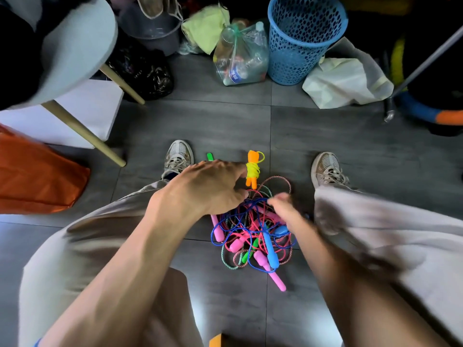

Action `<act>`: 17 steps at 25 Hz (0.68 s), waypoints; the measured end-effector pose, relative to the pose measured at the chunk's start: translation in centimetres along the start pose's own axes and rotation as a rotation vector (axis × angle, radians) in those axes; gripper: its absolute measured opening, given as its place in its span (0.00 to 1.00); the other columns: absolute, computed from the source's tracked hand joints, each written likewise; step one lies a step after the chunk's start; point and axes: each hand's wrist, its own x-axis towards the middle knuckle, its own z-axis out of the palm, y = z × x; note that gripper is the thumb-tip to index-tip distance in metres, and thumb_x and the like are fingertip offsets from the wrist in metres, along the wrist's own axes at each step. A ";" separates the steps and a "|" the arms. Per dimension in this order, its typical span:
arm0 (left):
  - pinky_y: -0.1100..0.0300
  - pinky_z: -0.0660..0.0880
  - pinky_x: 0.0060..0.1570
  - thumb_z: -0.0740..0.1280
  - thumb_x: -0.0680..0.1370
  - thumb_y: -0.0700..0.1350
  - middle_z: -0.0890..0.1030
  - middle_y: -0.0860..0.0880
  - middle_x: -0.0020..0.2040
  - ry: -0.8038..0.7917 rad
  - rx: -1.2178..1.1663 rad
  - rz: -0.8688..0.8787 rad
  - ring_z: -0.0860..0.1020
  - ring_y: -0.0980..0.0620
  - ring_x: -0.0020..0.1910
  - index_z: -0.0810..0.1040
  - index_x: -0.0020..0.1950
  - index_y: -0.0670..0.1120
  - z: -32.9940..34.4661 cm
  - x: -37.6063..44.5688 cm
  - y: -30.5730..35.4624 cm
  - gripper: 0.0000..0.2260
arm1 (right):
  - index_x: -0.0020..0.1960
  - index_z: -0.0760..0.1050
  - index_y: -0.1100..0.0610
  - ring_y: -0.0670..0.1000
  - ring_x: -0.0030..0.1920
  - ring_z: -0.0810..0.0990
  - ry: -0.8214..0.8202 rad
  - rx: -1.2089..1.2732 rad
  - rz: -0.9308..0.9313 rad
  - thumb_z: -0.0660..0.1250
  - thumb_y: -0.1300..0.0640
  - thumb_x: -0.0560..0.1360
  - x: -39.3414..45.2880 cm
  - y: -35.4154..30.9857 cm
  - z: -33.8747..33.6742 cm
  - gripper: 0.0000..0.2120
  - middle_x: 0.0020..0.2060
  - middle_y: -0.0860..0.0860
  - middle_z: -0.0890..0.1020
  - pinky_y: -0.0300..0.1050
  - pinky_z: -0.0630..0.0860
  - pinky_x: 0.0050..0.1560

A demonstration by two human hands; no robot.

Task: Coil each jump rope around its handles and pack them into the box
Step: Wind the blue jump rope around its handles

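Both forearms reach down to the tangle (253,231) on the floor between the shoes, left hand (213,186) with curled fingers in the cords, right hand (285,209) blurred, grip unclear; best to lift one handle and tease its cord free slowly.

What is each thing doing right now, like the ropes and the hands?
Orange rope: coiled round its handles, lying on the floor.
Rope pile: tangled, not coiled.
Left hand: reaching into the pile, grip hidden.
Right hand: blurred, at the pile.
Blue basket: upright.
Plastic bag: tied shut.
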 end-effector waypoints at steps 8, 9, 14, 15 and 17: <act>0.58 0.68 0.61 0.61 0.80 0.58 0.76 0.53 0.66 -0.003 0.041 0.010 0.73 0.48 0.65 0.68 0.70 0.58 1.5 0.7 0.1 0.19 | 0.48 0.76 0.58 0.52 0.37 0.73 -0.316 -0.523 0.045 0.60 0.46 0.72 -1.9 11.4 4.1 0.16 0.37 0.52 0.75 0.42 0.68 0.34; 0.58 0.67 0.61 0.61 0.80 0.59 0.75 0.54 0.66 -0.007 0.047 0.012 0.73 0.48 0.65 0.67 0.70 0.58 1.6 0.9 0.0 0.19 | 0.47 0.76 0.58 0.53 0.40 0.75 -0.383 -0.588 0.046 0.57 0.44 0.68 -1.3 12.3 4.4 0.20 0.39 0.53 0.76 0.42 0.68 0.37; 0.59 0.67 0.61 0.61 0.79 0.59 0.76 0.55 0.65 -0.015 0.030 0.028 0.73 0.51 0.65 0.67 0.70 0.60 1.9 1.0 -0.2 0.19 | 0.57 0.77 0.57 0.51 0.50 0.78 -0.496 -0.700 0.057 0.67 0.47 0.69 -0.1 14.2 4.2 0.20 0.52 0.53 0.79 0.41 0.70 0.46; 0.60 0.67 0.60 0.61 0.79 0.59 0.76 0.55 0.65 -0.019 0.029 0.029 0.73 0.51 0.64 0.67 0.69 0.60 1.9 0.9 -0.2 0.19 | 0.56 0.76 0.56 0.50 0.50 0.77 -0.499 -0.706 0.052 0.69 0.48 0.69 -0.3 14.1 4.1 0.19 0.52 0.52 0.79 0.41 0.70 0.47; 0.61 0.67 0.58 0.61 0.79 0.59 0.76 0.56 0.65 -0.025 0.029 0.036 0.73 0.51 0.64 0.67 0.69 0.60 2.0 0.9 -0.1 0.18 | 0.52 0.77 0.55 0.51 0.48 0.78 -0.505 -0.717 0.044 0.69 0.45 0.65 -0.3 14.0 4.1 0.20 0.48 0.51 0.77 0.41 0.70 0.43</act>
